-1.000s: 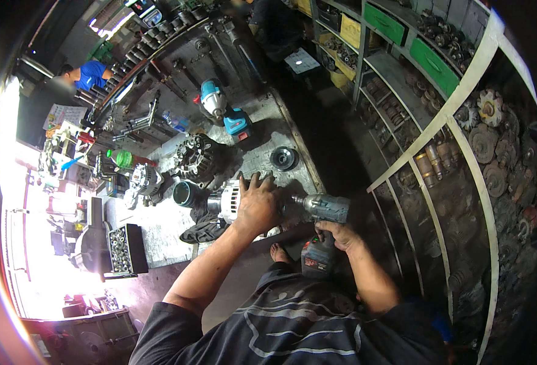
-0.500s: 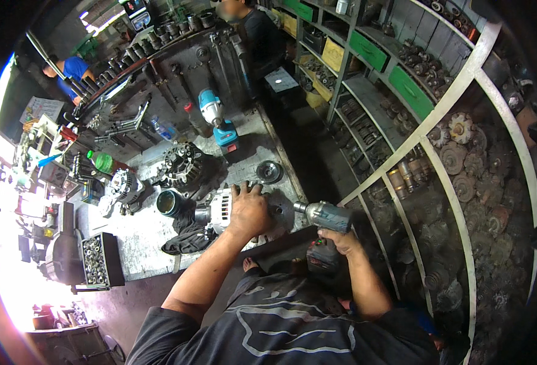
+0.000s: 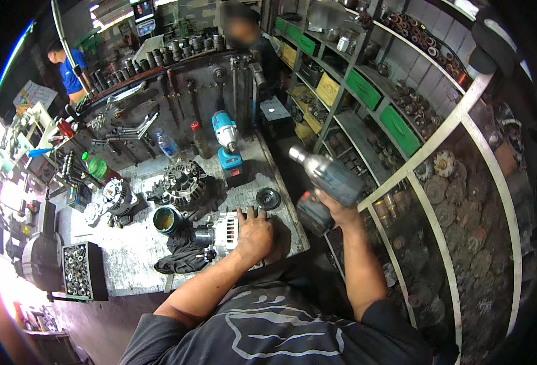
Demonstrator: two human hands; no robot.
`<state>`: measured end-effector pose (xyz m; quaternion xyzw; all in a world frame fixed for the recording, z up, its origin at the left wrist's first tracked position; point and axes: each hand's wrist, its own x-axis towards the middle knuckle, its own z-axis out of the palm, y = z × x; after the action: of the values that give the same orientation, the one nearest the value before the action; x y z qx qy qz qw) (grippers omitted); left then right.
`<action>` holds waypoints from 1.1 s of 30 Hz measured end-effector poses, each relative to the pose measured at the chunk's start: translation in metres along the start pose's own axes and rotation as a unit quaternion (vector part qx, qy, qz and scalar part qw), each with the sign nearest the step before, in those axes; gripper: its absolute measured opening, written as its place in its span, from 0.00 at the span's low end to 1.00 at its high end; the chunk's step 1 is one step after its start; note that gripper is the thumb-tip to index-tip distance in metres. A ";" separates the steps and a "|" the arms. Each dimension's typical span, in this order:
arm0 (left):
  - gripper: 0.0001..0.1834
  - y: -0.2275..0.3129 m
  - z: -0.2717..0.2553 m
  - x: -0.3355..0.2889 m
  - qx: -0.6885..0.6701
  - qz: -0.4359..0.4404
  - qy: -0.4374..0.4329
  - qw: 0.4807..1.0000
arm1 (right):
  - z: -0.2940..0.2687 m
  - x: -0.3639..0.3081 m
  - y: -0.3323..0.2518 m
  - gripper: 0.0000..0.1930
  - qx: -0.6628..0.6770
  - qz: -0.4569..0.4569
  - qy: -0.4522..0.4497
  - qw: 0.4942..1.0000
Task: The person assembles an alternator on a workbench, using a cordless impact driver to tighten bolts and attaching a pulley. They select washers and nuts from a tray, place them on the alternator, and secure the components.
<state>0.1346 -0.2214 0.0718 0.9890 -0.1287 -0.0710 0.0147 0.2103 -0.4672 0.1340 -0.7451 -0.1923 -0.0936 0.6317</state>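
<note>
Fingers of the left hand point(image 3: 255, 237), slightly apart, rest at the alternator point(image 3: 226, 233)'s end, their grip unclear; the right hand point(image 3: 341, 213)'s clamp an impact driver point(image 3: 335, 177), clear of it. Beyond the left fingers lies a loose pulley point(image 3: 268, 198); the alternator's housing looks still assembled.

Worktop point(image 3: 128, 255), front edge: alternator point(image 3: 226, 234) under left hand point(image 3: 256, 236); cloth point(image 3: 181, 260) left of alternator, jar point(image 3: 171, 231) behind cloth, another alternator point(image 3: 184, 182) behind jar. By right edge: pulley point(image 3: 268, 198). Outside right edge: impact wrench point(image 3: 332, 179) in right hand point(image 3: 340, 213). Toward back right corner: second impact wrench point(image 3: 226, 132), bottle point(image 3: 201, 141) to its left. Front left corner: parts box point(image 3: 97, 267).
</note>
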 end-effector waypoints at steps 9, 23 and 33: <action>0.23 0.006 -0.003 -0.006 -0.003 -0.021 0.026 0.999 | 0.113 0.166 0.095 0.26 0.088 0.007 -0.002 0.996; 0.26 0.013 -0.022 0.001 0.009 -0.057 -0.037 0.998 | 0.122 0.188 0.102 0.27 -0.117 -0.096 -0.120 0.981; 0.43 0.003 -0.020 -0.004 -0.034 -0.026 0.033 0.999 | 0.083 0.041 0.114 0.45 -0.046 0.167 -0.151 0.973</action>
<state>0.1333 -0.2230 0.0921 0.9928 -0.0997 -0.0429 0.0511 0.2855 -0.3935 0.0311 -0.8004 -0.1532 0.1181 0.5674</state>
